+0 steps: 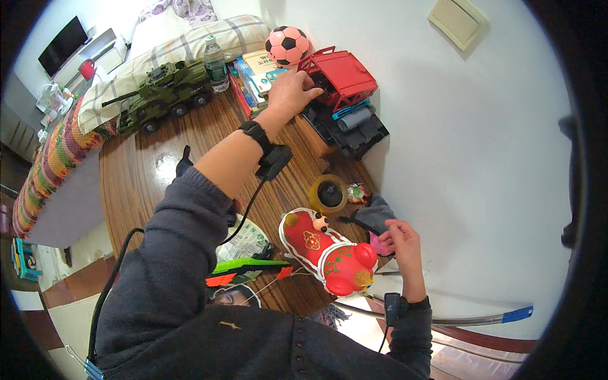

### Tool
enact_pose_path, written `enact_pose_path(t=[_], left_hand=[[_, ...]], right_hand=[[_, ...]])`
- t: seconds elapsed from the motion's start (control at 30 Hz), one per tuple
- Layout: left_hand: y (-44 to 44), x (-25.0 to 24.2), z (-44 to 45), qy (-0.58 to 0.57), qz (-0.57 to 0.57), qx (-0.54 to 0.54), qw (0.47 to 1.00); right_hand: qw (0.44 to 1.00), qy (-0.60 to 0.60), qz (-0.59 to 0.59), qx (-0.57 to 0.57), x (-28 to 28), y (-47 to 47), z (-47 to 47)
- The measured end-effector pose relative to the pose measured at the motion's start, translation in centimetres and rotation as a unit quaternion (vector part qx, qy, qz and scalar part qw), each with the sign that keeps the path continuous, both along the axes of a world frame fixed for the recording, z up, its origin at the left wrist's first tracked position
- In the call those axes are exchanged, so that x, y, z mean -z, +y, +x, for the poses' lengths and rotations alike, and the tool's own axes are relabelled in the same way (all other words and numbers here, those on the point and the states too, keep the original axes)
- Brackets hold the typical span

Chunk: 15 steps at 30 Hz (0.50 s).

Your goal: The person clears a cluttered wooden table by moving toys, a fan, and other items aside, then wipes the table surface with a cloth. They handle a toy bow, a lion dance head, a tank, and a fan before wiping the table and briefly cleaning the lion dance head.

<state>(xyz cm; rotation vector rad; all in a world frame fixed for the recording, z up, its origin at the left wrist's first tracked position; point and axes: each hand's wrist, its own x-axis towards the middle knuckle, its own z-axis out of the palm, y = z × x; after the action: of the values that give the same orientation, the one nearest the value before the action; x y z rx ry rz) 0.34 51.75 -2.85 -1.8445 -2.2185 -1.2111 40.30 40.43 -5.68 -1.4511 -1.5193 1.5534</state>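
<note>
My left hand (290, 94) reaches to the front of a red plastic toy vehicle cage (344, 71), its fingers at the frame; whether they grip it is unclear. Under the cage lie a grey cylinder (355, 118) and black plastic parts (363, 137). My right hand (403, 243), fingers apart, is beside a pink object (380, 244) and a dark grey cloth (377, 216) by the wall. To its left lies a red, gourd-shaped ornament (327, 256) with white trim. A roll of tape (328, 194) and a small toy figure (357, 193) sit above that.
A camouflage toy armoured vehicle (166, 97), a water bottle (216, 66), stacked books (254, 78) and a pink-and-black ball (287, 45) stand along the wooden table's (142, 164) far side. A green-and-orange plastic toy (247, 267) lies near my body. The wall (475, 166) borders the right.
</note>
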Motion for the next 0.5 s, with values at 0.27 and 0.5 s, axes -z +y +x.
enact_pose_path(t=[0.27, 0.5], left_hand=[[-0.5, -0.6, 0.1, 0.062, 0.011, -0.026, 0.998], [-0.8, -1.0, -0.4, 0.091, -0.057, -0.032, 0.994]], right_hand=[[0.999, 0.032, 0.007, -0.011, 0.0, -0.7, -0.2], [1.0, 0.024, 0.005, -0.019, 0.5, -1.4, -0.4]])
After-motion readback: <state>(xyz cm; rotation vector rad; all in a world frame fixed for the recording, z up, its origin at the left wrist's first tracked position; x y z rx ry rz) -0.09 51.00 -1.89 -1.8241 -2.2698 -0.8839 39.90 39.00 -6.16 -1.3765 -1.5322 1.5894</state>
